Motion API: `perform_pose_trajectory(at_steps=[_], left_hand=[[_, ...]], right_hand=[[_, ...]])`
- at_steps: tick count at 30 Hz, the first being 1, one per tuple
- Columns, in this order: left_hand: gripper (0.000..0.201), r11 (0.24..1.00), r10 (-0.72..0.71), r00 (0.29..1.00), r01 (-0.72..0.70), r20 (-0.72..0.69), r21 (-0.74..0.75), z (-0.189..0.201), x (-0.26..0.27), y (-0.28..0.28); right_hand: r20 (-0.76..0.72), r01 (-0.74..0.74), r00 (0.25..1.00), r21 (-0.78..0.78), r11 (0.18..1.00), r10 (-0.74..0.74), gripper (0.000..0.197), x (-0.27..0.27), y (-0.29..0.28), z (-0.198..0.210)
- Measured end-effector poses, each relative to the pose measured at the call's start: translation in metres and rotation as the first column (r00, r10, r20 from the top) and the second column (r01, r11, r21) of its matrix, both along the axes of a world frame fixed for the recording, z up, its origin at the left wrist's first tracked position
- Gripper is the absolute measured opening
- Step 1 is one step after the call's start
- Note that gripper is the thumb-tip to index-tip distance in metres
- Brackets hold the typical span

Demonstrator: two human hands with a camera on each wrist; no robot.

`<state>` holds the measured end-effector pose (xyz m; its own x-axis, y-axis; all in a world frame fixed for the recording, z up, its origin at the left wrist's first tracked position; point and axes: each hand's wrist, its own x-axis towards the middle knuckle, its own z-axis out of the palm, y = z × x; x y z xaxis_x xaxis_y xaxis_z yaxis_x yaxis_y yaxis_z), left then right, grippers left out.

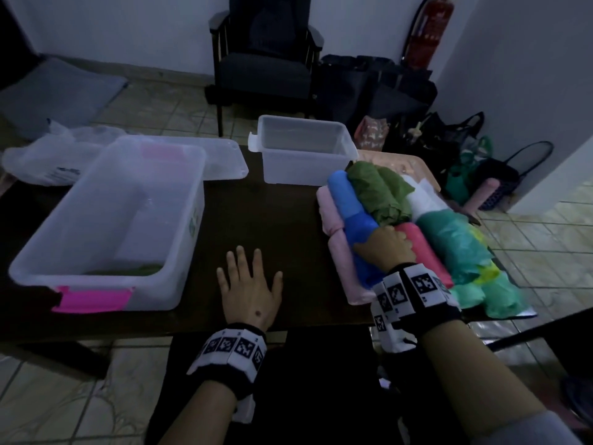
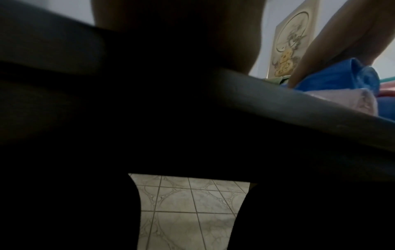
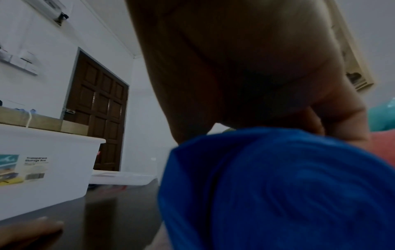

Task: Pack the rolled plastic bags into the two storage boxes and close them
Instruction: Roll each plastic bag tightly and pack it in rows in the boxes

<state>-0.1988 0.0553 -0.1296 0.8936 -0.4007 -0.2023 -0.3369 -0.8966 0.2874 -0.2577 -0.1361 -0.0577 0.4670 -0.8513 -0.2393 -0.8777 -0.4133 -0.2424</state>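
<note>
Right now the left hand [image 1: 248,289] lies flat on the dark bench [image 1: 263,220], fingers straight and spread, holding nothing. Right hand [image 1: 386,248] sits on top of the blue roll [image 1: 353,213], fingers curled down over it and gripping it (right wrist view shows the palm pressed on the blue plastic [image 3: 278,186]). Blue roll still lies in the pile of rolled bags [image 1: 442,245] at the right end of the bench, between a pale pink roll [image 1: 333,216] and a green roll [image 1: 378,191]; a coral roll [image 1: 423,252] and teal rolls [image 1: 462,245] lie further right. Large storage box [image 1: 106,226] with pink latch stands open at left, something green low inside, hard to tell what. Its lid [image 1: 221,159] lies flat behind it. Small storage box [image 1: 301,152] stands open at the far middle, nothing visible inside. Crumpled clear bag [image 1: 48,155] lies at far left. Left wrist view is mostly dark, showing bench edge, floor tiles and the blue roll [image 2: 333,77].
</note>
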Motion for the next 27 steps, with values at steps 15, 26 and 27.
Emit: perform_pose_trajectory(at_steps=[15, 26, 27], left_hand=[[0.065, 0.999, -0.021, 1.0, 0.021, 0.015, -0.028, -0.003, 0.002, 0.004], [0.047, 0.887, 0.006, 0.983, -0.089, -0.181, -0.453, 0.009, 0.018, 0.024], [0.045, 0.85, 0.035, 0.979, -0.134, -0.199, -0.51, 0.012, 0.02, 0.029]], right_hand=[[0.12, -0.269, 0.956, 0.006, 0.963, 0.267, 0.052, 0.001, 0.02, 0.032], [-0.103, -0.7, 0.715, -0.118, 0.705, 0.692, 0.051, 0.051, 0.08, 0.001], [-0.136, -0.721, 0.693, -0.123, 0.682, 0.708, 0.051, 0.052, 0.083, -0.004]])
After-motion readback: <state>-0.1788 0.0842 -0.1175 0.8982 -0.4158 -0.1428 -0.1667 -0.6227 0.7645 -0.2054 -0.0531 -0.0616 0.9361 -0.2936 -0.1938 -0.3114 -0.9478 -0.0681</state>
